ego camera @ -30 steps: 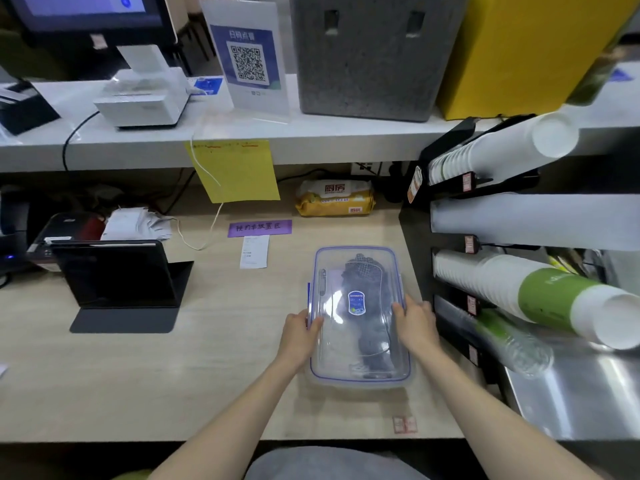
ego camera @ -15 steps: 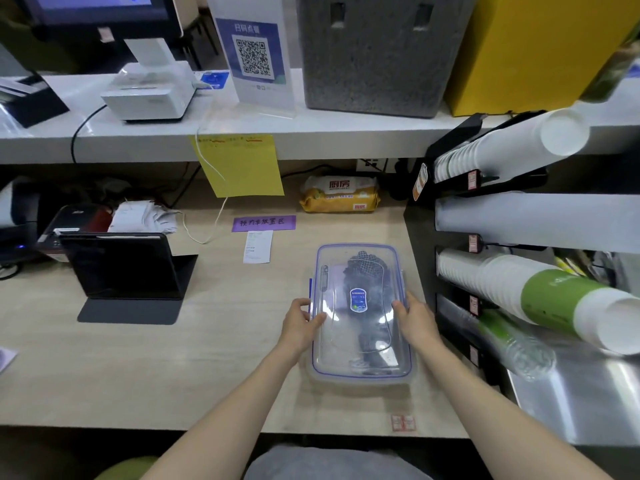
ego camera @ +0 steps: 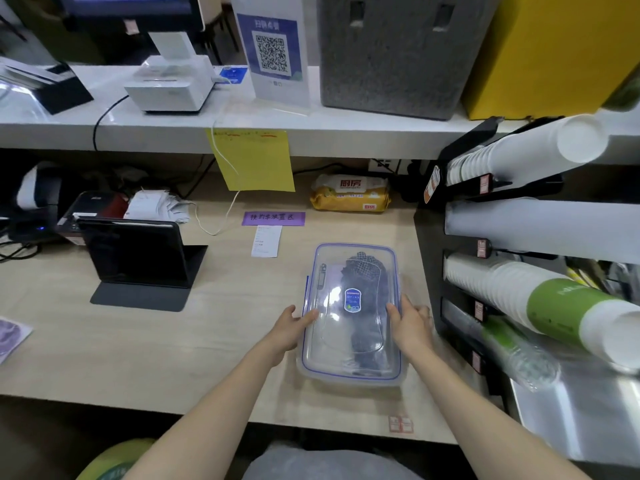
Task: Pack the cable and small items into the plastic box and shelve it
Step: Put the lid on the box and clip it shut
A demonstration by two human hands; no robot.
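Observation:
A clear plastic box (ego camera: pixel 351 370) with a blue-rimmed lid and a blue sticker lies on the wooden counter, lid on. Dark cable and small items (ego camera: pixel 363 271) show through the lid. My left hand (ego camera: pixel 289 327) grips the box's left long edge, thumb on the lid. My right hand (ego camera: pixel 410 323) grips the right long edge the same way. Both hands sit at about the middle of the box's length.
A black rack of paper cups (ego camera: pixel 519 282) stands close on the right. A folded tablet stand (ego camera: pixel 138 258) is to the left, a receipt (ego camera: pixel 266 240) and yellow wipes pack (ego camera: pixel 349 195) behind. The white upper shelf (ego camera: pixel 242 126) carries a printer, QR sign and grey box.
The view has shifted a little; both hands slid slightly forward along the box's edges. The box stays on the counter.

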